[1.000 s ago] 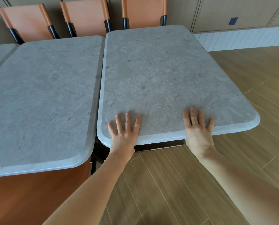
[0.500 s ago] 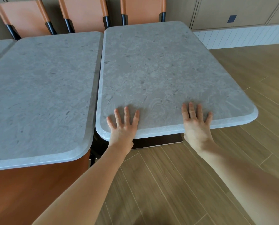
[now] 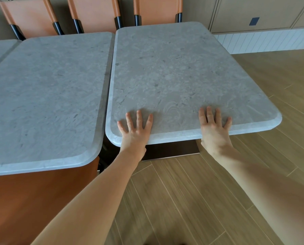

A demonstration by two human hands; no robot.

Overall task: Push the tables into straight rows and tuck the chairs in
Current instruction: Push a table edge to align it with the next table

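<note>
The right table point(image 3: 174, 76) has both hands flat on its near edge. The left hand point(image 3: 136, 129) and right hand point(image 3: 214, 129) have straight, spread fingers. It seems close beside the left table point(image 3: 46, 96)

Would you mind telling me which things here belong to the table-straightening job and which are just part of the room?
Job: right table, under left hand and right hand; middle table; far chairs; near chair.
Room only: wood floor; white wall panelling; cabinet fronts.
</note>
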